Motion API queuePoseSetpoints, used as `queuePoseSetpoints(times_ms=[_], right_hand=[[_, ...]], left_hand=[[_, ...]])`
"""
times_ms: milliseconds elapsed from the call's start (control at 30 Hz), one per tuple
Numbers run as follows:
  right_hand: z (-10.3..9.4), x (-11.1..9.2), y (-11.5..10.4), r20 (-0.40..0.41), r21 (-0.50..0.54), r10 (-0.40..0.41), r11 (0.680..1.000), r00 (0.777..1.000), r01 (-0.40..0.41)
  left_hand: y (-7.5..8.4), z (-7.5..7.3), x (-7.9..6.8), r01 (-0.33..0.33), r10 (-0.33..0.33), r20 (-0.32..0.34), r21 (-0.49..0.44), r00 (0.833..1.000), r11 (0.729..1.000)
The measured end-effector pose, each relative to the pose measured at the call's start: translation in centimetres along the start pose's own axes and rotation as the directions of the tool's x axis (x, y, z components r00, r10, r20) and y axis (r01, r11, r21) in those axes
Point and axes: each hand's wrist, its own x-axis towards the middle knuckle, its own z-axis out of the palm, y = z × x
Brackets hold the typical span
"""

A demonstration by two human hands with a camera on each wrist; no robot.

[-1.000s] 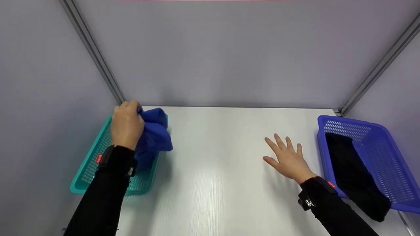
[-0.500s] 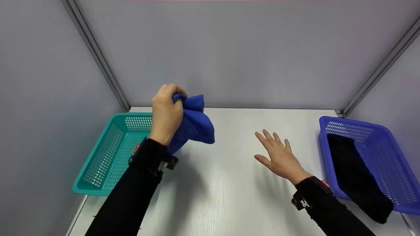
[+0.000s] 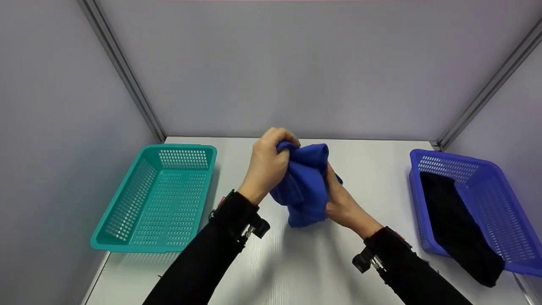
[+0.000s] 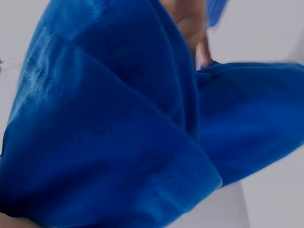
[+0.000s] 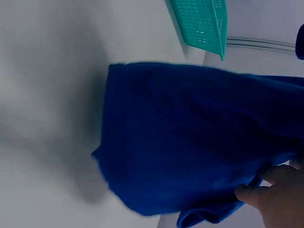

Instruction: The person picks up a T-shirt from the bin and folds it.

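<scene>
A crumpled blue cloth (image 3: pixel 305 186) with a hemmed edge hangs in the air over the middle of the white table. My left hand (image 3: pixel 269 163) grips its upper left part, fingers curled into the bunched fabric. From the right, my right hand (image 3: pixel 345 205) has its thumb and fingers at the cloth's side edge, some fingers hidden behind it. In the right wrist view, the right hand (image 5: pixel 278 192) pinches the fabric near a loose fold. Fabric fills most of the left wrist view, with fingers of the right hand (image 4: pixel 190 23) at the top.
A green mesh basket (image 3: pixel 207 190) with nothing in it stands on the left of the white table (image 3: pixel 237 271). At the right, a purple-blue basket (image 3: pixel 491 203) holds a black folded cloth (image 3: pixel 453 224) that hangs over its front rim. Grey panels surround the table on three sides.
My left hand has lifted the blue cloth out of the green basket and carried it right to the middle. My right hand, earlier spread and apart, has moved left onto the cloth.
</scene>
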Motion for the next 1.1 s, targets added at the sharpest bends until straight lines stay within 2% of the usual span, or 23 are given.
queuePoseSetpoints(times_ms=[67, 133, 267, 333, 433, 500, 633, 700, 767, 867, 933, 1000, 1033, 1100], right_hand=[[0.1, 0.0, 0.0, -0.033, 0.019, 0.001, 1.0, 0.999, 0.0], [0.2, -0.1, 0.1, -0.044, 0.087, 0.028, 0.996, 0.999, -0.024], [0.2, -0.2, 0.5, -0.056, 0.226, 0.088, 0.971, 0.995, -0.073], [0.3, -0.4, 0.7, -0.069, 0.237, 0.077, 0.97, 0.995, -0.059], [0.6, -0.8, 1.3, -0.093, 0.159, 0.001, 0.987, 0.996, 0.014], [0.7, -1.1, 1.8, -0.104, 0.079, -0.077, 0.993, 0.992, 0.085], [1.0, -1.5, 2.9, -0.137, -0.09, -0.201, 0.978, 0.97, 0.19], [1.0, -1.8, 3.6, -0.131, -0.142, -0.229, 0.967, 0.965, 0.21], [1.0, -2.3, 4.2, -0.085, -0.177, -0.239, 0.959, 0.967, 0.222], [1.1, -3.4, 5.2, 0.061, -0.217, -0.241, 0.944, 0.969, 0.249], [1.3, -4.1, 5.7, 0.181, -0.227, -0.218, 0.939, 0.959, 0.257], [1.6, -4.8, 6.1, 0.303, -0.229, -0.154, 0.946, 0.94, 0.229], [1.7, -5.1, 6.2, 0.363, -0.224, -0.1, 0.956, 0.926, 0.191], [2.0, -5.6, 6.5, 0.471, -0.215, 0.019, 0.972, 0.882, 0.094]], left_hand=[[-0.3, 0.9, -0.6, 0.015, -0.013, 0.049, -0.033, 0.999, 0.999], [-0.7, 1.8, -1.2, 0.028, -0.023, 0.103, -0.048, 0.994, 0.998], [-1.7, 2.8, -2.4, 0.057, -0.047, 0.195, -0.045, 0.98, 0.997], [-2.2, 3.1, -2.9, 0.079, -0.068, 0.237, -0.037, 0.969, 0.996], [-3.0, 3.1, -3.6, 0.128, -0.117, 0.297, -0.018, 0.948, 0.992], [-3.6, 3.1, -4.1, 0.161, -0.151, 0.335, -0.003, 0.93, 0.987], [-4.7, 2.9, -5.0, 0.189, -0.187, 0.398, 0.034, 0.898, 0.981], [-5.3, 2.7, -5.6, 0.195, -0.21, 0.444, 0.079, 0.871, 0.978], [-6.0, 2.6, -6.2, 0.181, -0.23, 0.501, 0.145, 0.834, 0.973], [-7.1, 2.5, -7.2, 0.121, -0.253, 0.598, 0.253, 0.76, 0.96], [-7.8, 2.4, -7.8, 0.067, -0.253, 0.654, 0.295, 0.713, 0.953], [-8.4, 2.2, -8.4, 0.019, -0.249, 0.694, 0.321, 0.675, 0.947], [-8.6, 2.1, -8.6, 0.001, -0.249, 0.708, 0.331, 0.66, 0.944], [-9.2, 1.9, -9.0, -0.03, -0.252, 0.725, 0.351, 0.641, 0.936]])
